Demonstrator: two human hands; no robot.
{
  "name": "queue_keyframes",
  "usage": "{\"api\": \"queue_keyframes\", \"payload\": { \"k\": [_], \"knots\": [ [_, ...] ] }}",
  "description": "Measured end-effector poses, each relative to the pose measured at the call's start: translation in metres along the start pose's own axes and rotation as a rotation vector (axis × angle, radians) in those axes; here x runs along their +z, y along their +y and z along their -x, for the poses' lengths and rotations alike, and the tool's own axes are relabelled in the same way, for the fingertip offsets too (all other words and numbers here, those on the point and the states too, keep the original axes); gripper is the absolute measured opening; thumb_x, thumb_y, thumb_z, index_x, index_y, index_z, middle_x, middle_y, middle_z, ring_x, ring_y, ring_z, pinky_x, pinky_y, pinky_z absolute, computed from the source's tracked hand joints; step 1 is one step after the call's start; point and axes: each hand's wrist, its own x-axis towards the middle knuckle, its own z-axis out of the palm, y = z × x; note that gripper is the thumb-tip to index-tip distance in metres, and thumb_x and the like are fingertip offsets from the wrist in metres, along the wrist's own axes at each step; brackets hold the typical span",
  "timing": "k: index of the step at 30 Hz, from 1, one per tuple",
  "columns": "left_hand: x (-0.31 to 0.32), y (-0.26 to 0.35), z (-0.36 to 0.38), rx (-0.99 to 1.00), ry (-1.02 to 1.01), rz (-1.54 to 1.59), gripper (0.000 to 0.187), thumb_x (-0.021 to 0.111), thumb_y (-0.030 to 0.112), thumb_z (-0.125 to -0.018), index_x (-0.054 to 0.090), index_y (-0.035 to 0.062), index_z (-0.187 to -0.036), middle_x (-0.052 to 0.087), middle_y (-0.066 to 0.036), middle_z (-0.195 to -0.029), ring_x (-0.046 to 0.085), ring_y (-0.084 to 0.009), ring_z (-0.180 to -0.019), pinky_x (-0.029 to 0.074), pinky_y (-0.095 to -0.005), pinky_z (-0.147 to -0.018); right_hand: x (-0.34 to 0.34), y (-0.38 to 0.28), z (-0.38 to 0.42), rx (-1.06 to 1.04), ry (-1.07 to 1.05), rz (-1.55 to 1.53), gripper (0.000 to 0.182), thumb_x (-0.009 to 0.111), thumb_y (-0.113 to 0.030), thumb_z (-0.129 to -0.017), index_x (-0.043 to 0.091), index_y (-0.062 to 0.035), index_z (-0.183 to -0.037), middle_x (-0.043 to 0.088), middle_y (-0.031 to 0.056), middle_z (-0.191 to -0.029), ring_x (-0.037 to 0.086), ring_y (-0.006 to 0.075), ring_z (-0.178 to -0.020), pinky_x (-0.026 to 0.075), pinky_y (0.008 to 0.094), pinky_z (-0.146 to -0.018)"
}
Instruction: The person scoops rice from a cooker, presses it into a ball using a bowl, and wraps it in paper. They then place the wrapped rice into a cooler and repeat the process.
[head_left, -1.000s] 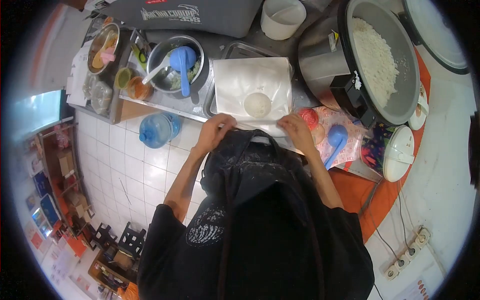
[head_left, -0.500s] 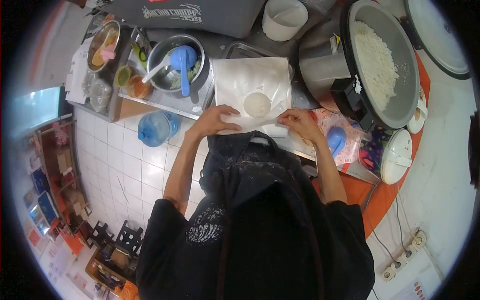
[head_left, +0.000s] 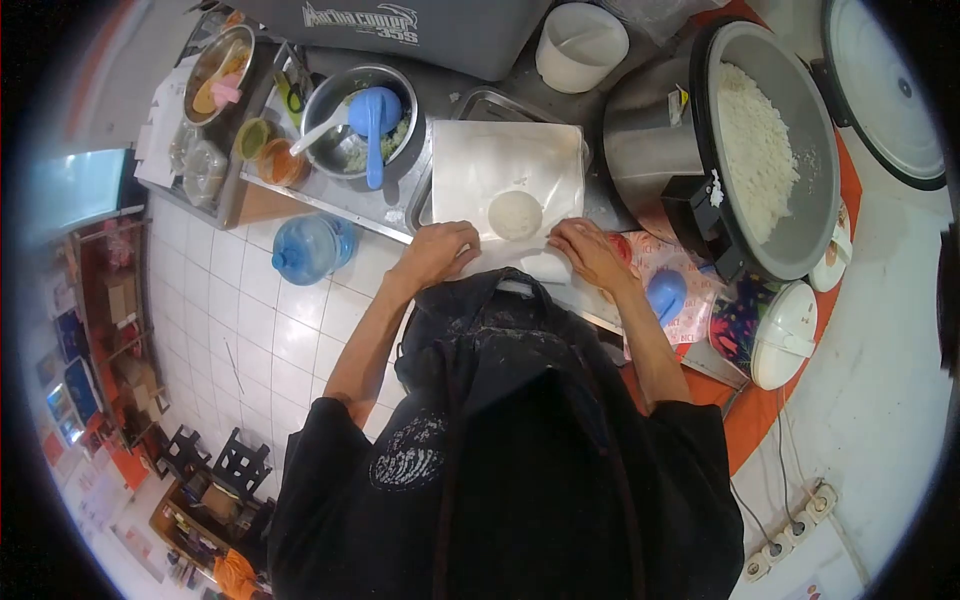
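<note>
Two hands work at the near edge of a thin sheet, beside a round of pale food.

From my remote seat I see the left hand (head_left: 437, 252) and the right hand (head_left: 592, 255) each pinching the near part of the thin sheet (head_left: 512, 245), thumb against curled fingers; how tightly, I cannot tell. The round of pale food (head_left: 516, 215) lies on the white paper (head_left: 470, 160), just beyond the hands and between them, over a metal tray (head_left: 416, 212) on the desk. I judge the step in hand to be gathering or folding that near edge. As I read it, the next move calls for an even lift from both sides, keeping the edge level so it clears the round without dragging or squashing it.
</note>
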Motion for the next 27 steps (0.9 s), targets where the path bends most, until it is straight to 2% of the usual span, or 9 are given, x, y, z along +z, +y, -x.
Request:
{"api": "queue_keyframes", "payload": {
  "k": [4,6,8,14,16,21,24,25,27],
  "knots": [
    [-0.008,0.024,0.002,-0.096,-0.014,-0.016,0.028,0.072,0.034,-0.09,0.069,0.0085,-0.1,0.067,-0.011,-0.11,0.067,-0.032,-0.099,0.054,-0.0415,-0.085,0.003,0.003,0.007,-0.001,-0.01,0.019,0.022,0.053,-0.027,-0.103,0.055,-0.0052,-0.108,0.068,0.0189,-0.104,0.063,0.0393,-0.104,0.045,0.0471,-0.099],
    [0.001,0.04,-0.004,0.115,0.17,-0.072,0.034,0.073,0.038,-0.089,0.069,0.0079,-0.102,0.067,-0.011,-0.107,0.066,-0.0324,-0.099,0.054,-0.0424,-0.085,0.003,0.001,0.005,-0.023,-0.006,0.005,0.022,0.051,-0.027,-0.104,0.054,-0.0053,-0.11,0.068,0.0191,-0.103,0.064,0.0396,-0.102,0.046,0.0465,-0.096],
    [0.022,0.038,-0.013,0.153,0.221,-0.098,0.039,0.073,0.042,-0.088,0.069,0.0074,-0.106,0.067,-0.012,-0.109,0.066,-0.0331,-0.099,0.053,-0.0437,-0.086,0.004,0.0,-0.001,0.144,0.116,-0.217,0.023,0.051,-0.027,-0.104,0.054,-0.0054,-0.111,0.068,0.0193,-0.095,0.066,0.0416,-0.093,0.048,0.0463,-0.085],
    [0.015,0.027,-0.012,0.002,0.097,0.079,0.037,0.07,0.041,-0.091,0.07,0.0068,-0.105,0.071,-0.016,-0.101,0.068,-0.0374,-0.092,0.053,-0.0463,-0.082,-0.003,-0.011,-0.013,0.503,0.209,-0.283,0.031,0.058,-0.034,-0.1,0.063,-0.0056,-0.111,0.065,0.0197,-0.075,0.064,0.0351,-0.071,0.046,0.0453,-0.068],
    [0.004,0.017,-0.013,-0.098,0.007,0.097,0.033,0.067,0.037,-0.094,0.071,0.0058,-0.104,0.07,-0.02,-0.086,0.067,-0.0411,-0.084,0.052,-0.0483,-0.077,0.002,-0.01,-0.016,0.499,0.255,-0.284,0.031,0.06,-0.035,-0.099,0.065,-0.0059,-0.11,0.064,0.0195,-0.073,0.062,0.033,-0.069,0.046,0.0446,-0.067],
    [-0.007,0.002,-0.007,-0.304,0.242,0.131,0.034,0.062,0.037,-0.097,0.071,0.0043,-0.1,0.067,-0.022,-0.075,0.066,-0.0436,-0.078,0.052,-0.0494,-0.075,0.01,-0.003,-0.022,0.517,0.327,-0.223,0.032,0.063,-0.036,-0.097,0.069,-0.0059,-0.107,0.062,0.0183,-0.07,0.06,0.0303,-0.066,0.045,0.0431,-0.065],
    [0.007,0.012,-0.013,0.034,0.745,-0.225,0.024,0.07,0.018,-0.091,0.069,0.0068,-0.112,0.071,-0.017,-0.111,0.067,-0.0375,-0.102,0.053,-0.0476,-0.085,0.01,-0.004,-0.028,0.552,0.339,-0.21,0.033,0.066,-0.036,-0.095,0.07,-0.0052,-0.105,0.061,0.0167,-0.069,0.059,0.0281,-0.065,0.045,0.0422,-0.064],
    [0.01,0.023,-0.011,0.182,0.618,-0.232,0.033,0.072,0.011,-0.087,0.064,0.007,-0.119,0.064,-0.015,-0.129,0.061,-0.0352,-0.119,0.051,-0.046,-0.098,0.01,-0.002,-0.029,0.568,0.328,-0.223,0.033,0.067,-0.036,-0.094,0.07,-0.0052,-0.105,0.061,0.0161,-0.068,0.059,0.0273,-0.065,0.045,0.0419,-0.064],
    [0.026,0.041,-0.014,0.401,0.379,-0.232,0.039,0.068,0.014,-0.091,0.06,0.0038,-0.127,0.058,-0.016,-0.139,0.055,-0.0323,-0.131,0.042,-0.0426,-0.113,0.014,0.002,-0.029,0.582,0.31,-0.235,0.034,0.068,-0.037,-0.093,0.071,-0.0051,-0.106,0.061,0.0155,-0.068,0.059,0.0265,-0.065,0.045,0.0416,-0.064]
  ]
}}
